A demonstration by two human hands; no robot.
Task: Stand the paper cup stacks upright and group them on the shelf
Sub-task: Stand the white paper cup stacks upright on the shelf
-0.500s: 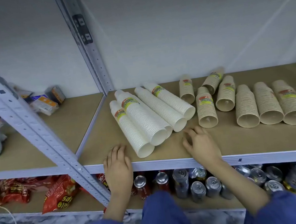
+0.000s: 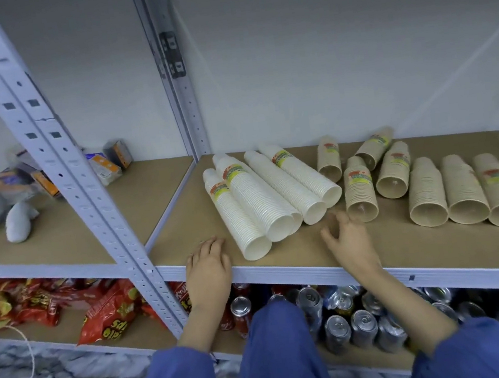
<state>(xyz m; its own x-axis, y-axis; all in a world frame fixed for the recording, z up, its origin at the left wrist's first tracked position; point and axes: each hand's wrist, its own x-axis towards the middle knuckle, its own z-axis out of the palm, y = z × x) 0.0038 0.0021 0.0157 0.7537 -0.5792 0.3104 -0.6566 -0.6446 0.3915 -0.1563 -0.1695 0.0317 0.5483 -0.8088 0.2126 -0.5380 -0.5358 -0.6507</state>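
Several long white paper cup stacks (image 2: 259, 200) lie on their sides on the wooden shelf (image 2: 183, 229), open ends toward me. To their right lie several shorter brown cup stacks (image 2: 360, 196), also on their sides, with three more at the far right (image 2: 464, 192). My left hand (image 2: 209, 270) rests flat on the shelf's front edge, just left of the white stacks and holding nothing. My right hand (image 2: 348, 239) hovers with fingers spread and curled just in front of the white stacks and a brown stack, touching none that I can see.
A perforated grey upright (image 2: 83, 191) stands left of my left hand; another (image 2: 182, 96) runs at the back. The left bay holds small boxes (image 2: 105, 166) and a white object (image 2: 19, 225). Below are red snack bags (image 2: 106, 318) and drink cans (image 2: 355, 324).
My right hand has lifted slightly and spread its fingers toward the cup stacks. My left hand stays flat on the shelf edge. No cups have moved.
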